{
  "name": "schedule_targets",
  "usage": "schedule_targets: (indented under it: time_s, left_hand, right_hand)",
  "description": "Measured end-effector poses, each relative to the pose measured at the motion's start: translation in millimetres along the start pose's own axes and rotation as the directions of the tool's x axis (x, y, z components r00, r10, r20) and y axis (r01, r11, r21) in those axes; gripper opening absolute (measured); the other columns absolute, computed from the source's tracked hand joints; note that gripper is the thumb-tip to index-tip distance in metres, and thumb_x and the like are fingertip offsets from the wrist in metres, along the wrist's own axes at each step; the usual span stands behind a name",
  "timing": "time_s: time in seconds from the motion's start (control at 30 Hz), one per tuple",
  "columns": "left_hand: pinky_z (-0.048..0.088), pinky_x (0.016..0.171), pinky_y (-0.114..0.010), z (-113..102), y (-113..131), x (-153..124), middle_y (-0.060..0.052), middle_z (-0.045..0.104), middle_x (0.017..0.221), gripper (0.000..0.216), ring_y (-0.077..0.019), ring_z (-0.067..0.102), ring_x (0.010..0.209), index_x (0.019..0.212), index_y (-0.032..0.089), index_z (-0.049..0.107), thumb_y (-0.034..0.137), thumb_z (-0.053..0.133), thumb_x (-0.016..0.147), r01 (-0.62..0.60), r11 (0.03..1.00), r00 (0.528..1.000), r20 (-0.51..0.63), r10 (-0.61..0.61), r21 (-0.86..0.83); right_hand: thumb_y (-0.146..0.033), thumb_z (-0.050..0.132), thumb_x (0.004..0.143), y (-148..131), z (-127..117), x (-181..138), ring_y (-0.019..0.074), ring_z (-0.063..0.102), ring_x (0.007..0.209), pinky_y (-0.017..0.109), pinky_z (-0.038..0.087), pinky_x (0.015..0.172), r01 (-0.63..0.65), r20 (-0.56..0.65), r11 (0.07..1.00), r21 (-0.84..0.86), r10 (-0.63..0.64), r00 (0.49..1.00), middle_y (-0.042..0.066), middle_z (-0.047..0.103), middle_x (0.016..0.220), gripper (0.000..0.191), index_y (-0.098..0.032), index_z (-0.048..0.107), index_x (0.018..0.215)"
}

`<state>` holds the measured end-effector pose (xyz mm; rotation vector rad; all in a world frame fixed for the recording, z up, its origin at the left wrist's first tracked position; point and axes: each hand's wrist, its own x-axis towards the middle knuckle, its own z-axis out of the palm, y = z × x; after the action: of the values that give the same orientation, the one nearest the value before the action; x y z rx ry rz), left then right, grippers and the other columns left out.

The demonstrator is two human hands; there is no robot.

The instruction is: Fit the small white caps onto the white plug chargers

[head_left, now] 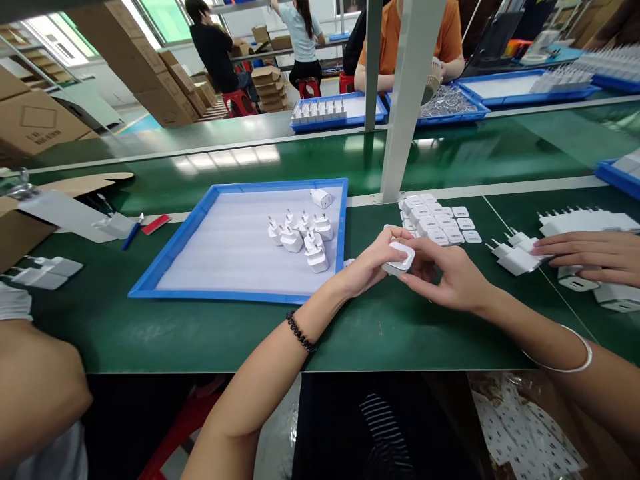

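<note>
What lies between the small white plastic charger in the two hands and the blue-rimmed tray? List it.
Almost nothing. The left hand and right hand both grip the white plastic charger; toward the blue-rimmed tray lies only green table, a tiny white piece, and the raised rim.

Bench (200, 333) front free; tray (165, 257) left, post (400, 133) ahead, chargers (517, 259) right.

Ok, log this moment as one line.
left hand + right hand: hold charger | over table, beside tray | tray: loose chargers

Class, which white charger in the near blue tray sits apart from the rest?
The charger at the tray's far right corner; the other chargers bunch together.
</note>
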<state>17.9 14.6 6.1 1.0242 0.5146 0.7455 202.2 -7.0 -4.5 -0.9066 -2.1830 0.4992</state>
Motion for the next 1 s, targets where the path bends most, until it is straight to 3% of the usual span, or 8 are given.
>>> schedule_targets:
  time_s: [0.1,0.27,0.43,0.63,0.8,0.9,1.0]
  left_hand:
    - [0.041,0.077,-0.029,0,1,0,0.001,0.059,0.095,0.050,-0.0156,0.058,0.086,0.107,0.022,0.047,0.021,0.068,0.063,0.003,0.999,0.999,0.048,-0.001,-0.050]
    - [0.040,0.080,-0.029,3,0,0,0.002,0.058,0.091,0.038,-0.0144,0.055,0.085,0.100,0.021,0.050,0.018,0.064,0.065,-0.016,0.998,0.999,-0.040,0.019,0.057]
    - [0.041,0.074,-0.028,7,-3,-1,0.002,0.057,0.087,0.024,-0.0134,0.054,0.079,0.089,0.019,0.053,0.019,0.059,0.066,-0.062,0.994,0.993,-0.092,0.070,0.093]
    - [0.039,0.062,-0.027,9,-10,3,0.001,0.051,0.073,0.004,-0.0111,0.049,0.065,0.068,0.016,0.052,0.018,0.054,0.071,-0.180,0.984,0.971,-0.158,0.179,0.007]
    - [0.047,0.075,-0.033,10,-11,3,-0.001,0.062,0.082,0.020,-0.0168,0.060,0.076,0.090,0.017,0.059,0.033,0.063,0.078,-0.128,0.990,0.991,-0.058,0.124,-0.059]
    - [0.046,0.084,-0.033,10,-11,3,-0.002,0.065,0.094,0.041,-0.0181,0.062,0.089,0.107,0.019,0.059,0.024,0.072,0.068,-0.135,0.990,0.991,-0.028,0.134,-0.034]
    - [0.046,0.085,-0.032,10,-13,3,0.000,0.065,0.093,0.045,-0.0170,0.061,0.089,0.107,0.020,0.058,0.017,0.074,0.065,-0.145,0.989,0.987,-0.065,0.146,0.018]
  right_hand:
    - [-0.023,0.063,0.084,0,0,0,0.0111,0.053,0.048,0.024,0.043,0.050,-0.028,-0.024,0.999,-0.021,0.027,0.999,-0.005,0.058,0.061,0.025,-0.020,0.056,0.107]
    - [-0.025,0.065,0.084,2,-1,1,0.0122,0.053,0.051,0.024,0.043,0.050,-0.031,-0.020,0.999,-0.033,0.030,0.999,-0.003,0.059,0.063,0.028,-0.018,0.058,0.111]
    - [-0.024,0.066,0.085,1,-2,1,0.0110,0.049,0.049,0.024,0.040,0.050,0.094,-0.052,0.992,-0.087,-0.099,0.994,-0.003,0.058,0.062,0.021,-0.019,0.062,0.105]
    - [-0.019,0.066,0.082,1,4,-2,0.0120,0.051,0.049,0.025,0.040,0.049,0.240,-0.041,0.957,-0.164,-0.249,0.968,-0.003,0.059,0.060,0.024,-0.019,0.062,0.106]
    - [-0.023,0.068,0.084,-4,0,1,0.0106,0.052,0.049,0.024,0.044,0.051,0.053,-0.108,0.999,-0.001,-0.052,0.993,-0.004,0.060,0.063,0.023,-0.021,0.060,0.105]
    - [-0.023,0.068,0.084,-3,-4,4,0.0102,0.052,0.050,0.023,0.044,0.050,-0.016,-0.149,0.999,0.049,0.023,0.989,-0.004,0.061,0.065,0.021,-0.021,0.060,0.103]
    - [-0.025,0.068,0.083,0,-4,4,0.0107,0.053,0.050,0.023,0.044,0.050,-0.013,-0.147,0.999,0.031,0.018,0.989,-0.004,0.062,0.065,0.024,-0.022,0.061,0.106]
